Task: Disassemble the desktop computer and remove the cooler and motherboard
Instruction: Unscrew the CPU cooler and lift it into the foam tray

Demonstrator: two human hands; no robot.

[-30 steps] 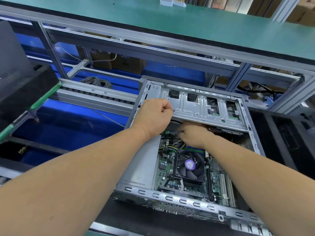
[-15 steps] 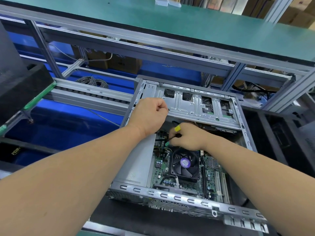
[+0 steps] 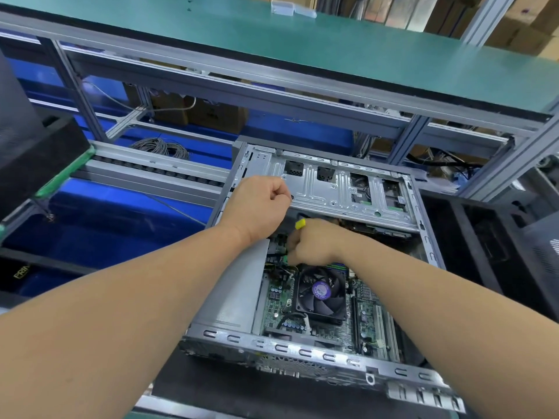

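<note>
Across the middle of the view lies the open computer case (image 3: 305, 350), its side panel off, resting on a dark mat on the counter (image 3: 248, 391). Inside the case, the motherboard (image 3: 276, 300) lies flat on the floor of the chassis, and the cooler (image 3: 321, 293), a black fan with a purple hub label, sits on the board near its centre. Left of the cooler stands a plain grey metal box (image 3: 233, 285) against the case wall. At the far end of the case, a silver drive cage (image 3: 341, 189) spans its width above the board.

The left hand (image 3: 257, 207) is closed into a fist at the near left corner of the drive cage, fingers curled tight; what it grips, if anything, is hidden. The right hand (image 3: 314, 243) is just beyond the cooler, below the cage, fingers bunched narrow around a small tool or connector with a yellow end (image 3: 299, 224) sticking up above the knuckles; a bit of green shows under the fingertips. Exactly what it holds cannot be told.

Beyond the case runs a roller conveyor rail (image 3: 157, 169), with a coil of grey cable (image 3: 160, 146) behind it, and a green-topped shelf (image 3: 272, 46) overhead.
</note>
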